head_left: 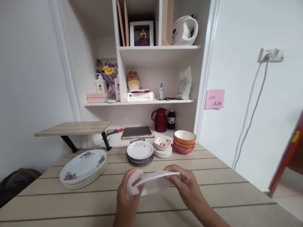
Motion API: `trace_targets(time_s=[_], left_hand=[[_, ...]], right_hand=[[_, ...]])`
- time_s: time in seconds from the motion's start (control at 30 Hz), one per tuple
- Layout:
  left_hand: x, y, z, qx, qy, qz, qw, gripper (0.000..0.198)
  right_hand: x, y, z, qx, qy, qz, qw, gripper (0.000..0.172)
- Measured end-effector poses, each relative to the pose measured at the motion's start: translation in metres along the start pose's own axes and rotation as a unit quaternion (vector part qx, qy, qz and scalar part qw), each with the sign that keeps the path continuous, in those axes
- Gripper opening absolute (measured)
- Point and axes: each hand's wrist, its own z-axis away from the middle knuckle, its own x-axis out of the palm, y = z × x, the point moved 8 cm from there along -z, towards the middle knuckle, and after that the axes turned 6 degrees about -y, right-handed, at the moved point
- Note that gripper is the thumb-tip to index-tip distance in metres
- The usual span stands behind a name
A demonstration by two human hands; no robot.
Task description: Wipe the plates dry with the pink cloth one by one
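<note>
My left hand (127, 197) is closed around a folded whitish cloth (133, 183), which wraps the left edge of a white plate (156, 184). The plate is tilted nearly edge-on above the table, so its face is mostly hidden. My right hand (186, 183) pinches the plate's right edge between thumb and fingers. Just beyond my hands stands a stack of dark-rimmed plates (140, 150). To its right, small square dishes (162, 142) sit on a pile of small white plates (163, 154).
Flower-patterned oval platters (82, 165) are stacked at the left, near a small raised wooden stand (73, 127). Orange and red bowls (184, 142) are nested at the right. Behind them are a laptop (137, 131), a red thermos jug (161, 120) and a dark bottle (171, 119), below white shelves (158, 102).
</note>
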Motion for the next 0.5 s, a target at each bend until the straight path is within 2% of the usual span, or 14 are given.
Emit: trace_targets(time_s=[0.1,0.23,0.33,0.43,0.5], left_hand=[[0.001,-0.008,-0.002,-0.127,0.03,0.083,0.988,0.039],[0.015,-0.026,0.011,-0.238,0.048,0.173,0.954,0.052],[0.04,-0.049,0.028,-0.305,0.001,0.198,0.932,0.053],[0.066,-0.068,0.046,-0.348,-0.075,0.194,0.914,0.059],[0.078,-0.07,0.053,-0.346,-0.13,0.171,0.913,0.056]], right_hand=[[0.007,0.02,0.004,0.103,0.064,-0.168,0.978,0.027],[0.026,0.038,0.011,0.198,0.109,-0.359,0.905,0.05],[0.03,0.047,0.014,0.22,0.135,-0.433,0.864,0.054],[0.027,0.054,0.012,0.227,0.148,-0.458,0.847,0.058],[0.021,0.058,0.011,0.228,0.168,-0.466,0.838,0.061]])
